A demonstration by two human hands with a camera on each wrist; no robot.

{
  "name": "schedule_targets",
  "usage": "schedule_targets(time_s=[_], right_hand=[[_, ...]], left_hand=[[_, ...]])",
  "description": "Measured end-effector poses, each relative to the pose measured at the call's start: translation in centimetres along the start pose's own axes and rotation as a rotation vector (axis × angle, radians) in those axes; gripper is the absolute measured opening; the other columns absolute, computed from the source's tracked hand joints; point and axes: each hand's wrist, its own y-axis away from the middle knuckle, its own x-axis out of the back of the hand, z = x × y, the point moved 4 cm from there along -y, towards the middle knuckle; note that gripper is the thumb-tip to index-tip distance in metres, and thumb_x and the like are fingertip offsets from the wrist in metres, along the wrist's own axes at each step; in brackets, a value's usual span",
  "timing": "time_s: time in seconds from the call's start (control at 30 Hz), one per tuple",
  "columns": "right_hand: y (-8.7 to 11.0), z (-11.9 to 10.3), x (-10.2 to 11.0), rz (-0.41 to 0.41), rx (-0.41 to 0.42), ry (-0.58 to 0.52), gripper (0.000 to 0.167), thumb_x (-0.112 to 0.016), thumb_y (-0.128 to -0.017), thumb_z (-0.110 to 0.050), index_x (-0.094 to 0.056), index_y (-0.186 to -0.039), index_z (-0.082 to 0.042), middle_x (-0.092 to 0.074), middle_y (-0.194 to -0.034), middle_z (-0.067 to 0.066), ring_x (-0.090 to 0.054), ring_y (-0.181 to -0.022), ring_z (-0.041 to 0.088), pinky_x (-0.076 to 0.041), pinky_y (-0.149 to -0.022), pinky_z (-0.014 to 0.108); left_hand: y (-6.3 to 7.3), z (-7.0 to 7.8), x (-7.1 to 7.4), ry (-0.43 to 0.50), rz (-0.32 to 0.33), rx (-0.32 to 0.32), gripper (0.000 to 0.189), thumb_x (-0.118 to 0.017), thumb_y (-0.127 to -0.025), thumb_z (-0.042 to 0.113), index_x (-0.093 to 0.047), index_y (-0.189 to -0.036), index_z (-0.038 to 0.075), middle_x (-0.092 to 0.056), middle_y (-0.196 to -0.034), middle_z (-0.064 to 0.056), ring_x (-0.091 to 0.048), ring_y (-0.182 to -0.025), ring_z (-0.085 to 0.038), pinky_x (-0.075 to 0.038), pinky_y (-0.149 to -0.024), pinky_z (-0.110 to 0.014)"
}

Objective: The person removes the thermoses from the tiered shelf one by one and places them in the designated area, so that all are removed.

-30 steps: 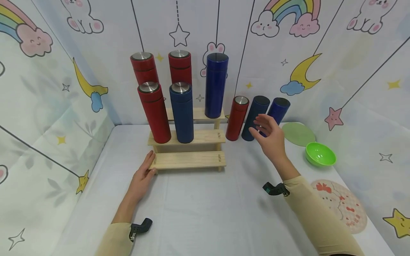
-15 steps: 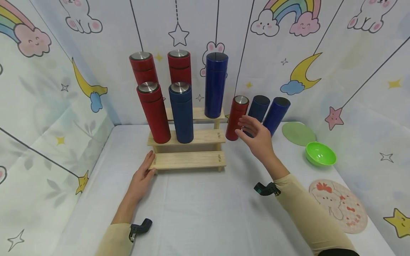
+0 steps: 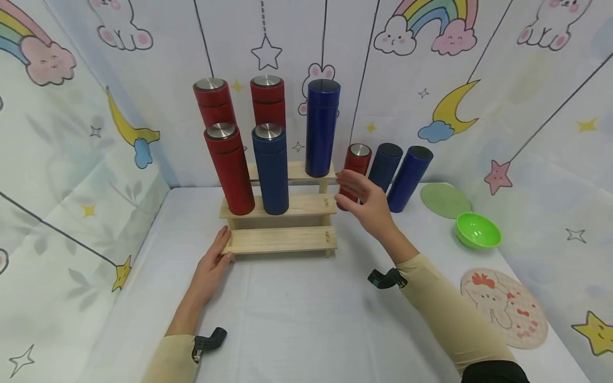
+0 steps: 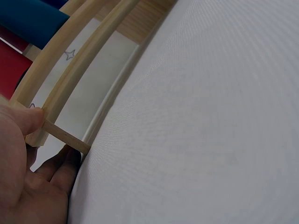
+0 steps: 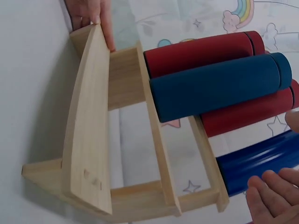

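One left hand [image 3: 210, 266] is placed at the lower left end of the wooden rack [image 3: 282, 239], left of frame centre; the rack's end is held between thumb and fingers, per the left wrist view. The right hand [image 3: 367, 205] is held right of centre, fingers loosely bent and spread from the thumb, nothing gripped. By it the loose red bottle [image 3: 356, 158] is partly covered; contact cannot be told. This bottle is stood on the table [image 3: 297, 319], just right of the rack.

Beside it, a dark blue bottle [image 3: 386, 162] is partly blocked by the hand; a bright blue bottle [image 3: 409, 178] is seen next to that, on the right.

On the middle tier, a front red bottle [image 3: 231, 170] and a matte blue bottle [image 3: 271, 173] are set; by these, the lower parts of two rear red bottles [image 3: 215, 103] are hidden. A glossy blue bottle [image 3: 323, 127] is stood at the top tier's right.

Farther right: green mat [image 3: 445, 200], green bowl [image 3: 478, 230], then printed mat [image 3: 507, 311], partly covered by the right sleeve [image 3: 455, 314].
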Motion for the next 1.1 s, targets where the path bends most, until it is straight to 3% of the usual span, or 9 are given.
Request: schedule_targets(time_s=[0.23, 0.5, 0.9, 1.1], right_hand=[[-0.6, -0.2, -1.2, -0.044, -0.013, -0.010, 0.054, -0.079, -0.101, -0.010, -0.060, -0.151, -0.002, -0.066, -0.147, 0.014, -0.062, -0.137, 0.027, -0.047, -0.117, 0.043], [-1.4, 0.2, -2.0, -0.079, -0.014, -0.039, 0.053, -0.078, -0.100, -0.003, -0.061, -0.150, 0.000, -0.066, -0.146, 0.018, -0.062, -0.137, 0.032, -0.046, -0.118, 0.049], [-3.1, -0.9, -4.4, -0.164, 0.009, -0.061, 0.056, -0.080, -0.099, -0.006, -0.060, -0.150, 0.000, -0.063, -0.148, 0.021, -0.062, -0.136, 0.029, -0.047, -0.117, 0.040], [-3.5, -1.0, -5.4, -0.173, -0.006, -0.077, 0.056, -0.081, -0.098, -0.010, -0.060, -0.149, 0.000, -0.065, -0.146, 0.015, -0.063, -0.135, 0.027, -0.048, -0.116, 0.039]], left_hand=[[0.1, 0.0, -0.1, 0.002, 0.002, -0.002, 0.059, -0.055, -0.113, 0.004, -0.037, -0.169, 0.007, -0.020, -0.179, -0.013, -0.015, -0.165, -0.031, -0.022, -0.116, -0.006], [0.0, 0.2, -0.2, 0.012, -0.007, -0.004, 0.059, -0.056, -0.113, 0.006, -0.037, -0.169, 0.009, -0.020, -0.179, -0.012, -0.014, -0.165, -0.030, -0.022, -0.116, -0.006], [0.0, 0.3, 0.1, 0.002, 0.003, -0.019, 0.059, -0.055, -0.113, 0.004, -0.037, -0.169, 0.006, -0.021, -0.179, -0.013, -0.015, -0.165, -0.032, -0.021, -0.117, -0.006], [0.0, 0.1, 0.1, 0.011, -0.003, -0.013, 0.059, -0.056, -0.113, 0.005, -0.038, -0.169, 0.008, -0.021, -0.179, -0.011, -0.015, -0.165, -0.032, -0.022, -0.116, -0.006]])
